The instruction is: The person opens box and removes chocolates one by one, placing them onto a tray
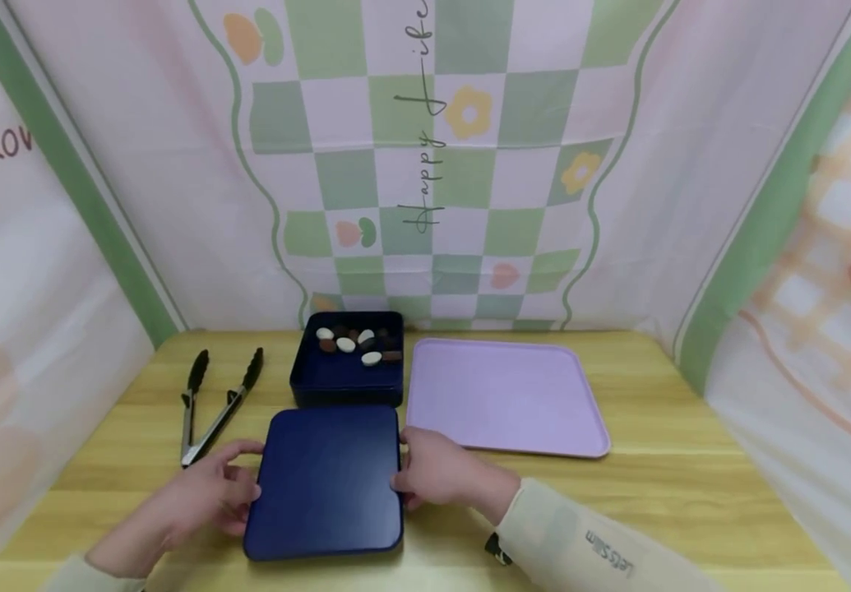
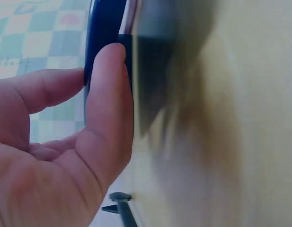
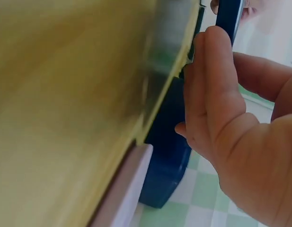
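One flat, smooth, dark-blue square lid (image 1: 329,483) is held at near left, its sides pinched by our left hand (image 1: 201,495) and right hand (image 1: 436,469). We judge it light, stiff, perhaps slippery, best held by opposite edges. Just beyond stands a dark-blue square box (image 1: 347,395). The right wrist view shows space between lid and yellow wood-grain tabletop (image 1: 662,497), unclear in the head view.

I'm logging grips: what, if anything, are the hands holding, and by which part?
A flat, dark-blue, rounded-square lid, held by two opposite edges: the left hand grips its left edge, the right hand its right edge.
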A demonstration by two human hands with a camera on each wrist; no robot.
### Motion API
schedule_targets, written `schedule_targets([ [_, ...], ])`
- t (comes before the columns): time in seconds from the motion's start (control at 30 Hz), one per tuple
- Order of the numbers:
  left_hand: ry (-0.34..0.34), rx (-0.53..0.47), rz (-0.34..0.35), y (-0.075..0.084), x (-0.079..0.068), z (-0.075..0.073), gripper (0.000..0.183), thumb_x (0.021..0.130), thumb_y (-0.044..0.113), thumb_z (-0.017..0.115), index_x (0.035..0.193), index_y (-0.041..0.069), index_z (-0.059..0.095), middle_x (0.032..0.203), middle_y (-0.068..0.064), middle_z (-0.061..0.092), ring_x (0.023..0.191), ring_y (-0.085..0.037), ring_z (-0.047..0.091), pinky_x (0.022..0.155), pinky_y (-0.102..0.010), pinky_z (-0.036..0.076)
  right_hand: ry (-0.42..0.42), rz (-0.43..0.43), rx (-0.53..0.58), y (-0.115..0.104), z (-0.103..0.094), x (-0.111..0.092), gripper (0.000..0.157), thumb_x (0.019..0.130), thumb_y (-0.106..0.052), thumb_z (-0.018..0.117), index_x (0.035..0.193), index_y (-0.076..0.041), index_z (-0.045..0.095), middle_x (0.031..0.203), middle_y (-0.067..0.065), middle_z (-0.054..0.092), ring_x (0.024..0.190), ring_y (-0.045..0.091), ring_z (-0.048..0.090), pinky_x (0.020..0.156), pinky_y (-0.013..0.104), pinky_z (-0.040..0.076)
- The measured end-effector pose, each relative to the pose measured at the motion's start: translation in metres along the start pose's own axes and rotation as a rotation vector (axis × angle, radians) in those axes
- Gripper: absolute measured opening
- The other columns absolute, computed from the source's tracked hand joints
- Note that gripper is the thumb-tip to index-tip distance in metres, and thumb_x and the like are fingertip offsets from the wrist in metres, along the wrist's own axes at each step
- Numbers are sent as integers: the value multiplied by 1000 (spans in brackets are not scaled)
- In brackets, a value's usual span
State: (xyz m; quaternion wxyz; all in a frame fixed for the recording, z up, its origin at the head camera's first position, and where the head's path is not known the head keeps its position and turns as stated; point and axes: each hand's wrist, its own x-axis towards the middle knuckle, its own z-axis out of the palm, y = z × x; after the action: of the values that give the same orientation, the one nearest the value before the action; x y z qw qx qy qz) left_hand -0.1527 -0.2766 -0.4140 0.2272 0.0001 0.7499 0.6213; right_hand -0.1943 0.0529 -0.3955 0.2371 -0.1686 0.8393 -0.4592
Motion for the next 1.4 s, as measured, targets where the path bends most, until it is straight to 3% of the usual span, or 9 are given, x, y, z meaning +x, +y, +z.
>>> schedule_targets([
  [0.17, 39, 82, -30, -9, 4, 6, 69, 84, -5, 58, 146, -6, 29, 90, -16, 56, 70, -27, 59, 60, -43, 57, -17, 1, -193, 7, 7, 1, 29, 86, -2, 71, 111, 5, 57, 66, 3, 62, 52, 19, 65, 53, 30, 53],
  [0.27, 81, 132, -50, -11, 7, 11, 68, 82, -4, 58, 145, -5, 32, 88, -16, 56, 68, -28, 59, 58, -43, 57, -27, -15, -271, 9, 8, 1, 13, 87, -4, 70, 92, -4, 59, 60, 1, 61, 49, 16, 62, 52, 28, 50],
  [0.33, 116, 159, -59, -11, 9, 15, 67, 81, -5, 58, 144, -5, 35, 87, -15, 56, 67, -28, 59, 56, -43, 56, -32, -29, -328, 10, 9, 0, 12, 87, -5, 70, 85, -8, 58, 56, 0, 61, 46, 15, 61, 52, 27, 50],
  [0.43, 184, 237, -72, -9, 9, 23, 65, 82, -5, 60, 143, -3, 40, 85, -13, 57, 66, -27, 58, 54, -42, 55, -12, -59, -459, 9, 9, -1, 14, 87, -12, 71, 94, -5, 62, 68, 0, 64, 60, 14, 63, 63, 29, 52],
  [0.57, 218, 447, -105, -1, 10, 31, 66, 84, 0, 70, 145, 3, 45, 92, -11, 60, 71, -24, 59, 56, -40, 54, 9, -43, -613, 4, 12, -7, 62, 84, -25, 76, 133, 5, 53, 109, 13, 68, 98, 22, 65, 86, 36, 52],
  [0.67, 170, 613, -117, 4, 8, 37, 73, 82, 11, 82, 146, 9, 48, 104, -12, 59, 85, -26, 61, 67, -44, 54, -49, -11, -670, 0, 14, -14, 80, 82, -32, 79, 146, 1, 45, 126, 15, 64, 113, 25, 61, 94, 39, 50],
  [0.8, 126, 732, -105, 3, 10, 44, 72, 77, 18, 87, 141, 12, 55, 109, -14, 54, 96, -26, 59, 76, -45, 52, -116, -14, -728, -3, 16, -18, 78, 80, -35, 82, 144, -1, 50, 126, 12, 65, 112, 22, 62, 93, 37, 50],
  [1.2, 182, 816, -37, 10, 22, 45, 70, 75, 12, 85, 139, 7, 56, 109, -17, 52, 79, -23, 54, 65, -40, 49, -119, -43, -774, 0, 14, -5, 82, 84, -33, 81, 146, 5, 44, 123, 16, 65, 111, 20, 62, 92, 33, 51],
  [1.4, 161, 799, -44, 18, 30, 41, 70, 78, 10, 83, 141, 6, 55, 111, -18, 52, 81, -24, 53, 69, -41, 48, -148, -11, -747, 1, 10, 3, 81, 88, -32, 78, 149, 3, 39, 88, 7, 67, 82, 10, 62, 77, 29, 51],
])
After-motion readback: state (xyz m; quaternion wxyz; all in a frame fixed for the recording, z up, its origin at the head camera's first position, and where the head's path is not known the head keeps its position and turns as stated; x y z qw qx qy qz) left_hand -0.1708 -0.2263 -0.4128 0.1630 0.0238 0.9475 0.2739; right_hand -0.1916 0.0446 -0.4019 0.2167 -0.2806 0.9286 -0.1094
